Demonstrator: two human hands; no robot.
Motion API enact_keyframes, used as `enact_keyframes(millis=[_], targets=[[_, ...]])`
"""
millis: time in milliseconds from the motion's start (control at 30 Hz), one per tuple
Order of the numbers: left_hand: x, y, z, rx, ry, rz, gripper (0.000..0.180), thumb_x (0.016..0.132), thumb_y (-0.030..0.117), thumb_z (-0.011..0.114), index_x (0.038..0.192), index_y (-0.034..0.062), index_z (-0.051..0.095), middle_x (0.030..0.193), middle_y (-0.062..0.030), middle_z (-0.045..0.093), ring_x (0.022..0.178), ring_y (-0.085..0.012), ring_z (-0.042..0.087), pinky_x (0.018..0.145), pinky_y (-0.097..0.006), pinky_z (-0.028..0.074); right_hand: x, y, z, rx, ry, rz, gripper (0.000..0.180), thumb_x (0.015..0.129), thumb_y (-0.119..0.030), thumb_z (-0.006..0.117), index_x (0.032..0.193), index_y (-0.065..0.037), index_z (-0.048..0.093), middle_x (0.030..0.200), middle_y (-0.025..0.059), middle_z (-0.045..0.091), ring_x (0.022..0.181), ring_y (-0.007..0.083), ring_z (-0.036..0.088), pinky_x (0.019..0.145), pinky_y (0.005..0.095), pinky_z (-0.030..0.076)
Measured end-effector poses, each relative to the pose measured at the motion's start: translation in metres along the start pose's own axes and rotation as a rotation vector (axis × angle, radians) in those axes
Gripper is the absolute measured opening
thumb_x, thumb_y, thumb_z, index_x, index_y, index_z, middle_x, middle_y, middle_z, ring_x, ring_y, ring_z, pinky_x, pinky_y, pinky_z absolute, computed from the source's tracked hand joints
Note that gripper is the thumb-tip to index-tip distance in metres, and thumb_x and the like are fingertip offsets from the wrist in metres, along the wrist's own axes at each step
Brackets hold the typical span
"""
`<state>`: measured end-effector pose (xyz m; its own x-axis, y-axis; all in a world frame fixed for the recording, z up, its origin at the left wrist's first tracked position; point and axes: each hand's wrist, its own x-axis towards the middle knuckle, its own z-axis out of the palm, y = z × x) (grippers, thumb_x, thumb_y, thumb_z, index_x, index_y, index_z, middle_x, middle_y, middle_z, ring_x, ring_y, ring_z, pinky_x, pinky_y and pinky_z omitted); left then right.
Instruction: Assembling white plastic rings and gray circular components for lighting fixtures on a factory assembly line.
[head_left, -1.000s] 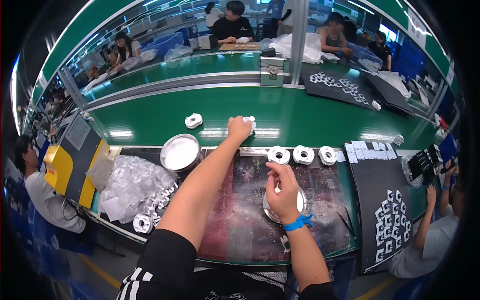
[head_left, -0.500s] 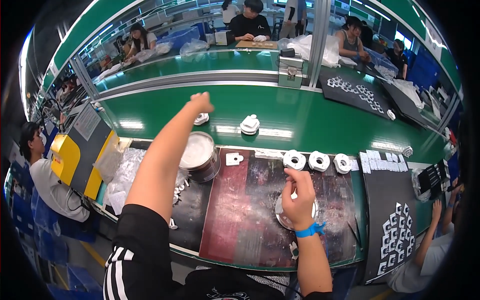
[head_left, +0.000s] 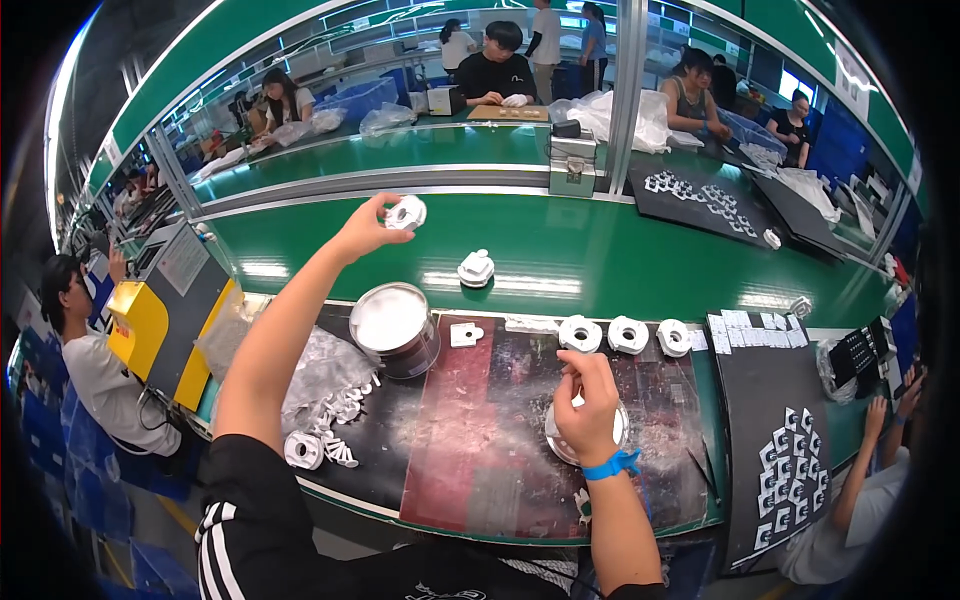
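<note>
My left hand point(head_left: 368, 230), arm stretched far out, grips a white round plastic part with a centre hole point(head_left: 408, 211) over the green conveyor belt point(head_left: 530, 245). To its right another white part point(head_left: 476, 269), a stepped one, sits on the belt. My right hand point(head_left: 588, 400), a blue band at its wrist, is curled with thumb and fingers together above a shallow round dish point(head_left: 618, 432). Whatever those fingers hold, if anything, is hidden. Just beyond it three white ring-shaped parts point(head_left: 628, 336) stand in a row. A flat white piece with a hole point(head_left: 465, 334) lies farther left.
Between my arms stands a round tin point(head_left: 432, 352) of white material. Left of it are a clear bag, loose white pieces point(head_left: 342, 405) and another ring part point(head_left: 303, 451). Tweezers point(head_left: 706, 468) lie right, beside a black board point(head_left: 745, 375) bearing small parts. Co-workers sit around.
My left hand has taken the white round part up off the belt and holds it raised, turned to show its hole. The right hand stays over the dish. The view has shifted slightly.
</note>
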<state>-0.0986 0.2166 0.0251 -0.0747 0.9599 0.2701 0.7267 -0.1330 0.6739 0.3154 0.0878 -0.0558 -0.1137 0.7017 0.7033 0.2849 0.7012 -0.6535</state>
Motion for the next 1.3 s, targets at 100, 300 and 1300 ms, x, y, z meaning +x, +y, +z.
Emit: enact_keyframes(millis=[100,300,1300], targets=[[-0.048,0.087,0.0,-0.241,-0.17,0.069,0.072,0.067,0.006,0.084,0.13,0.0056,0.048,0.11,-0.0096,0.056,0.099,-0.0176,0.061,0.081,-0.031,0.053,0.0,-0.001,0.003,0.155,-0.031,0.062,0.03,0.083,0.009,0.056,0.109,-0.003,0.062,0.086,0.0051,0.053,0.067,0.0107,0.051,0.056,0.0227,0.041],[-0.161,0.176,0.064,-0.077,-0.385,0.393,0.058,0.067,0.005,0.076,0.123,0.0069,0.061,0.106,-0.0095,0.061,0.089,-0.0179,0.061,0.073,-0.029,0.054,-0.005,-0.003,0.005,0.77,-0.242,0.277,0.042,0.097,-0.023,0.055,0.133,-0.003,0.048,0.097,0.0045,0.054,0.075,0.0092,0.051,0.068,0.0234,0.046],[-0.224,0.122,0.19,-1.641,-0.324,-0.532,0.035,0.096,0.025,0.052,0.123,0.0033,0.052,0.11,-0.0189,0.066,0.073,-0.0207,0.061,0.064,-0.03,0.051,-0.104,-0.059,-0.251,-1.2,0.292,0.375,0.021,0.084,-0.016,0.068,0.1,-0.003,0.067,0.093,0.0142,0.063,0.089,0.0312,0.061,0.079,0.0403,0.049]])
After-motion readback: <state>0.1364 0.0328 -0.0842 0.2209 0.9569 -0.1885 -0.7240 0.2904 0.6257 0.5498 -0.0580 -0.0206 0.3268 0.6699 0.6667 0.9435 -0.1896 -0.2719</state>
